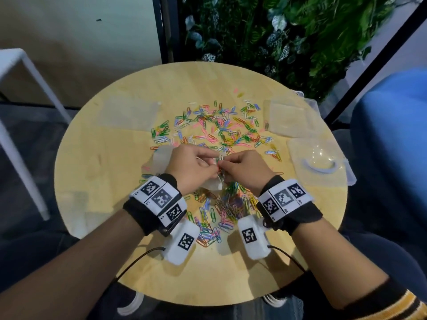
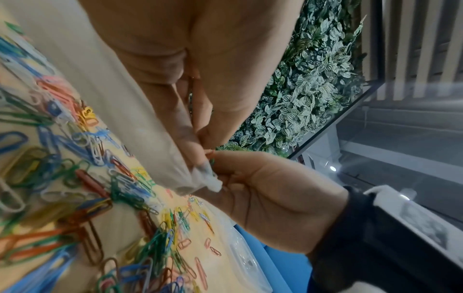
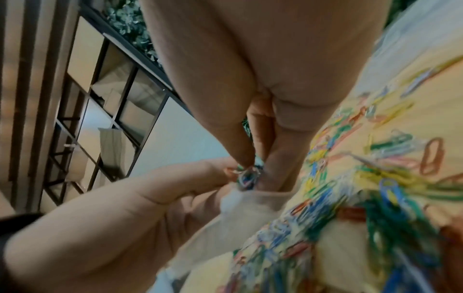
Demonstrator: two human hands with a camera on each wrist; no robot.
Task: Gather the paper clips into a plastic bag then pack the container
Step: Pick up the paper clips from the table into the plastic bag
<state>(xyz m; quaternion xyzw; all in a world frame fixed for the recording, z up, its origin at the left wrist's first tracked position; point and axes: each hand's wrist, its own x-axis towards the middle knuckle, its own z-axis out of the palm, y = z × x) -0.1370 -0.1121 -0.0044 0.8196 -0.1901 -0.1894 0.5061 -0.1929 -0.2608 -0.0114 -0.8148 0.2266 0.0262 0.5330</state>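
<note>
A bunch of paper clips (image 3: 246, 176) is pinched by the right hand (image 1: 248, 170) at the mouth of the plastic bag (image 1: 161, 159), gripped by the left hand (image 1: 193, 166), above mid-table (image 1: 104, 172); the clear container (image 1: 320, 161) sits at the right edge

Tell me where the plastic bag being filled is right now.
The plastic bag is above the middle of the round table, held by the left hand, its mouth meeting the right hand, which pinches paper clips.
</note>
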